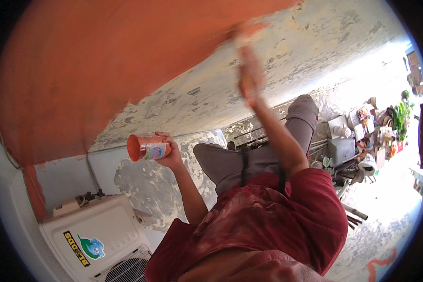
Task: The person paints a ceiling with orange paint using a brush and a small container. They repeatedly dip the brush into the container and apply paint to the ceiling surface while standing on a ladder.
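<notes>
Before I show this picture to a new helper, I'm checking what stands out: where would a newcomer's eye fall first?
Probably on the broad orange coating across the upper left, ending raggedly against a patchy grey surface. Next come the orange container in the left hand, left of centre, and the blurred right hand near the coating's edge. The white air-conditioner unit stands out at lower left.

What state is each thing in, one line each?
Left hand: closed around the container
Container: uncovered, orange inside
Right hand: raised at the wall, motion-blurred, gripping a brush-like tool
Brush-like tool: blurred, by the paint edge
Wall: partly orange, the rest patchy and flaking
Outdoor AC unit: grille on; running or not, can't tell
</notes>
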`<action>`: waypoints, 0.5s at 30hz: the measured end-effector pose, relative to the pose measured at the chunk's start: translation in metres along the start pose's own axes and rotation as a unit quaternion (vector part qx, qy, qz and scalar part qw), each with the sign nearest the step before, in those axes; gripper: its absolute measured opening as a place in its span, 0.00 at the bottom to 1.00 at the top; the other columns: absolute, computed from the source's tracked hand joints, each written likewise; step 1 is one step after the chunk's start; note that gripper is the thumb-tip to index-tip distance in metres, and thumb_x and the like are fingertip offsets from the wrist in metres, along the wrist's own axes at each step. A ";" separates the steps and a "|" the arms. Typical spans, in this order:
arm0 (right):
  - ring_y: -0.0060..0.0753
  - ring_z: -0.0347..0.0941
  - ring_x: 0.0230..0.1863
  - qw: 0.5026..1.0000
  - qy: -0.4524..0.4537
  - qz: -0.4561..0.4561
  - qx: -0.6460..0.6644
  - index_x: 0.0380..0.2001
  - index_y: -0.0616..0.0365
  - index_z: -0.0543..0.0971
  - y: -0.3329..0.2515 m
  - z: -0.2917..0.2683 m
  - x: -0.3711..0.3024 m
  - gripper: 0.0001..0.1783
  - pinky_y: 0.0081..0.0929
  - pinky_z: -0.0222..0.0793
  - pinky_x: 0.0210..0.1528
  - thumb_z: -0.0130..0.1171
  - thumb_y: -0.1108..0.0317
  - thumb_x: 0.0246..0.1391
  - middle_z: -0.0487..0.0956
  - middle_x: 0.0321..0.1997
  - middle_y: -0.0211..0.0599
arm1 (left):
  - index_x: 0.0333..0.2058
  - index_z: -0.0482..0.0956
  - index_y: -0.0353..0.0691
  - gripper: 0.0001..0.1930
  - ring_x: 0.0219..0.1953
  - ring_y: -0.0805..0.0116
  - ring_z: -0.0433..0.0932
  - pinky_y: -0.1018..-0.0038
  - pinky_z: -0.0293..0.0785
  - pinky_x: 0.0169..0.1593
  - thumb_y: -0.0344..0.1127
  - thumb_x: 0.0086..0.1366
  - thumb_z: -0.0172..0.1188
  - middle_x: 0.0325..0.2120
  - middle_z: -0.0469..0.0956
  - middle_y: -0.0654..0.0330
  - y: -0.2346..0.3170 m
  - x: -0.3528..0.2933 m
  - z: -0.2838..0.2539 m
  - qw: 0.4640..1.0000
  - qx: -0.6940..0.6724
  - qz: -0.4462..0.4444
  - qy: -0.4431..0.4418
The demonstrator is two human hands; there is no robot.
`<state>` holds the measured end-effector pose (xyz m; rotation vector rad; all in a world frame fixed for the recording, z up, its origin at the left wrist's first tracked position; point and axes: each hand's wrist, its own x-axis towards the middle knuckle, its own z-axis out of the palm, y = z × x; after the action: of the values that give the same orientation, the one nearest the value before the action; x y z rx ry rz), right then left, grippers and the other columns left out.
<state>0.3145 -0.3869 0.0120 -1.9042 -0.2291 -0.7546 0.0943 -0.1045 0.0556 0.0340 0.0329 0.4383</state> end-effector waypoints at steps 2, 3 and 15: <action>0.49 0.57 0.71 0.966 -0.020 -0.122 0.228 0.63 0.50 0.69 -0.071 0.017 -0.008 0.37 0.41 0.57 0.69 0.63 0.76 0.48 0.64 0.69 0.46 | 0.55 0.71 0.38 0.29 0.54 0.57 0.68 0.67 0.73 0.45 0.43 0.56 0.65 0.52 0.70 0.51 0.015 -0.003 0.002 1.000 0.023 0.017 -0.004; 0.50 0.59 0.70 0.949 -0.040 -0.155 0.273 0.63 0.50 0.70 -0.087 0.033 -0.015 0.37 0.42 0.61 0.67 0.65 0.77 0.47 0.65 0.68 0.47 | 0.55 0.71 0.37 0.29 0.54 0.57 0.68 0.67 0.73 0.45 0.42 0.56 0.65 0.52 0.70 0.51 0.017 -0.003 0.008 1.000 0.025 0.019 -0.006; 0.38 0.81 0.45 0.983 0.116 -0.128 -0.063 0.44 0.61 0.80 0.090 -0.126 0.059 0.10 0.26 0.76 0.41 0.56 0.75 0.60 0.80 0.53 0.45 | 0.54 0.73 0.39 0.30 0.55 0.58 0.68 0.67 0.73 0.46 0.42 0.52 0.68 0.49 0.73 0.56 0.030 -0.022 0.018 0.995 0.050 0.084 0.015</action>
<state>0.3533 -0.5484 0.0140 -1.9055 -0.2898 -1.1799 0.0619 -0.0868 0.0750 0.1294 0.0824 0.6043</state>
